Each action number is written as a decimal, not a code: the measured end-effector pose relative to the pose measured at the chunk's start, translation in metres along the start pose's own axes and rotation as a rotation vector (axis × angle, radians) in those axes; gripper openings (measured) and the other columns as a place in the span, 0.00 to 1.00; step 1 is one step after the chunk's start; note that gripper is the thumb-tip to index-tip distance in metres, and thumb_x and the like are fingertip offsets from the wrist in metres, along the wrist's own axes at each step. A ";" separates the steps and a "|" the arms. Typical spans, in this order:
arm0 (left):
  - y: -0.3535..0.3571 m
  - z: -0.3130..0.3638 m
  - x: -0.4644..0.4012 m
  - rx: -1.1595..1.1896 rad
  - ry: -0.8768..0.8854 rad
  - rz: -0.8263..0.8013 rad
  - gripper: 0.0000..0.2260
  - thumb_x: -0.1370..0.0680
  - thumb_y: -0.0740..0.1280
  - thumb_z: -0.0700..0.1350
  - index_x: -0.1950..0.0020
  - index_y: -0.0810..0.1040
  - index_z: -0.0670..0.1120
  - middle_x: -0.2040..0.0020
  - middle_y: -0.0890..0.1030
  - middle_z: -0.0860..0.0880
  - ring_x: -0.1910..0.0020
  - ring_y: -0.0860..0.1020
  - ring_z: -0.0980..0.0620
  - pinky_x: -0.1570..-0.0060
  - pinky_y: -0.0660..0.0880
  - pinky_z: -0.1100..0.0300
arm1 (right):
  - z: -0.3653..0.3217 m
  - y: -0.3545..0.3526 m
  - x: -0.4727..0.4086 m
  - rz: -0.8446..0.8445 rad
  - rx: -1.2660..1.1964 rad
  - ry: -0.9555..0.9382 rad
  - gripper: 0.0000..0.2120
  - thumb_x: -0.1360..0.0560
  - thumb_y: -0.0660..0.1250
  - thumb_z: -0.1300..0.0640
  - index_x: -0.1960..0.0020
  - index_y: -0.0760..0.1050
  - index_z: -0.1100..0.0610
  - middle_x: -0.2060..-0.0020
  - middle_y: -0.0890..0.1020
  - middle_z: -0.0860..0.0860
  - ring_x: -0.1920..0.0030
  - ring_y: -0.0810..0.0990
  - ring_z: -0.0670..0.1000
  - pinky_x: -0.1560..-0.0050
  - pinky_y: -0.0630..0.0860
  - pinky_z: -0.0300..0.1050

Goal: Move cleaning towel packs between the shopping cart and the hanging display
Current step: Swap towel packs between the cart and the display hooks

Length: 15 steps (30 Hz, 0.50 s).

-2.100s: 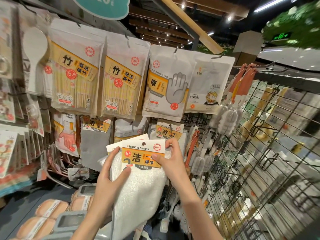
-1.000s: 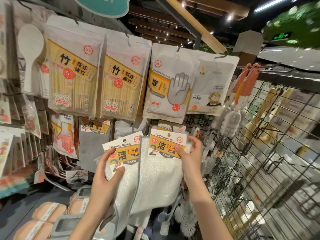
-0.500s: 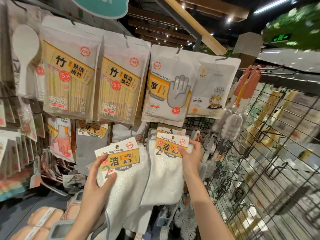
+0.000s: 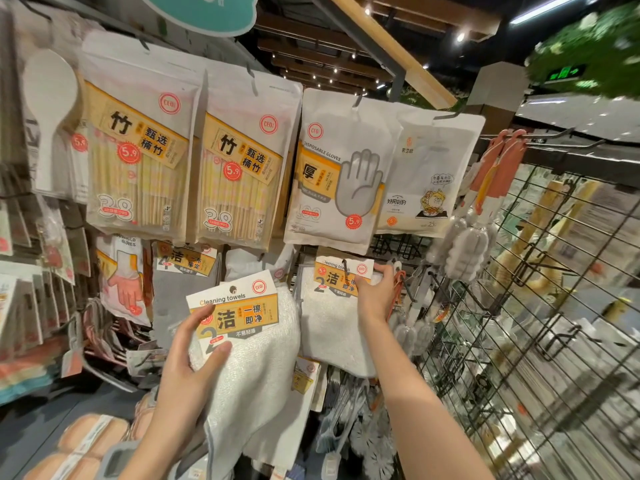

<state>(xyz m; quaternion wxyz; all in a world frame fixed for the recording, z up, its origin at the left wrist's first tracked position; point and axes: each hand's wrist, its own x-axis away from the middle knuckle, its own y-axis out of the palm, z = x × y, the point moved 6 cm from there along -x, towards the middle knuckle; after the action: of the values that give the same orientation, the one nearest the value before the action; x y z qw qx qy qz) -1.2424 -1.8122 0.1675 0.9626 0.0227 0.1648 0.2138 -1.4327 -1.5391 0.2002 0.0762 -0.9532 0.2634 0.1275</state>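
We see two cleaning towel packs. The nearer pack (image 4: pixel 249 341) is tilted, its header card up and leaning left, cloth trailing down; our left hand (image 4: pixel 187 375) grips its lower left edge, thumb on the card. The second pack (image 4: pixel 332 317) hangs upright, long axis vertical, just right of the first, below the disposable gloves bag (image 4: pixel 339 174). Our right hand (image 4: pixel 374 296) pinches its header card at the right edge. Right of that pack stands a wire grid panel (image 4: pixel 519 341).
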 end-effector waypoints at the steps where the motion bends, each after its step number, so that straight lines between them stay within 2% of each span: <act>1: 0.000 0.000 -0.001 0.001 -0.001 0.003 0.23 0.25 0.67 0.36 0.41 0.72 0.64 0.39 0.74 0.64 0.43 0.72 0.71 0.46 0.66 0.67 | 0.000 0.001 -0.001 0.001 0.009 -0.005 0.14 0.30 0.70 0.67 0.51 0.70 0.54 0.55 0.79 0.49 0.53 0.79 0.54 0.62 0.69 0.42; 7: -0.001 0.003 0.001 0.017 -0.011 0.013 0.24 0.25 0.67 0.36 0.41 0.72 0.64 0.41 0.74 0.67 0.46 0.72 0.74 0.50 0.67 0.69 | -0.001 -0.002 -0.003 -0.009 0.042 -0.030 0.13 0.30 0.69 0.68 0.47 0.73 0.58 0.49 0.76 0.51 0.45 0.75 0.54 0.56 0.69 0.40; 8: 0.000 0.004 0.002 0.016 -0.010 0.012 0.24 0.25 0.67 0.36 0.41 0.72 0.64 0.41 0.74 0.66 0.47 0.73 0.74 0.50 0.67 0.69 | 0.000 -0.004 -0.003 -0.016 0.066 -0.032 0.14 0.30 0.70 0.67 0.46 0.74 0.57 0.47 0.74 0.51 0.42 0.74 0.54 0.51 0.70 0.40; 11: 0.001 0.004 0.003 0.029 -0.011 0.005 0.24 0.25 0.67 0.35 0.41 0.72 0.63 0.40 0.74 0.64 0.47 0.73 0.72 0.50 0.67 0.70 | 0.008 -0.010 0.002 -0.072 0.140 -0.027 0.20 0.30 0.72 0.62 0.42 0.73 0.49 0.37 0.68 0.53 0.36 0.69 0.53 0.35 0.69 0.50; 13: 0.004 0.006 0.005 0.028 -0.014 -0.010 0.24 0.25 0.67 0.35 0.41 0.72 0.64 0.40 0.74 0.63 0.45 0.73 0.70 0.50 0.67 0.69 | 0.005 -0.015 0.014 -0.097 0.173 -0.051 0.24 0.30 0.72 0.59 0.36 0.70 0.50 0.34 0.64 0.51 0.33 0.65 0.52 0.31 0.64 0.49; 15: 0.007 0.007 0.007 0.023 -0.016 -0.018 0.24 0.25 0.67 0.35 0.41 0.72 0.64 0.39 0.74 0.62 0.42 0.72 0.67 0.50 0.67 0.70 | -0.007 -0.020 0.030 -0.121 0.168 -0.116 0.23 0.28 0.71 0.57 0.34 0.69 0.51 0.35 0.64 0.48 0.31 0.63 0.50 0.31 0.60 0.46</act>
<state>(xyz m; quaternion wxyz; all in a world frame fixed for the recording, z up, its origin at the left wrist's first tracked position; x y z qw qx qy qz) -1.2363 -1.8029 0.1730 0.9654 0.0340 0.1599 0.2030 -1.3963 -1.5378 0.2000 0.1783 -0.9486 0.2104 0.1552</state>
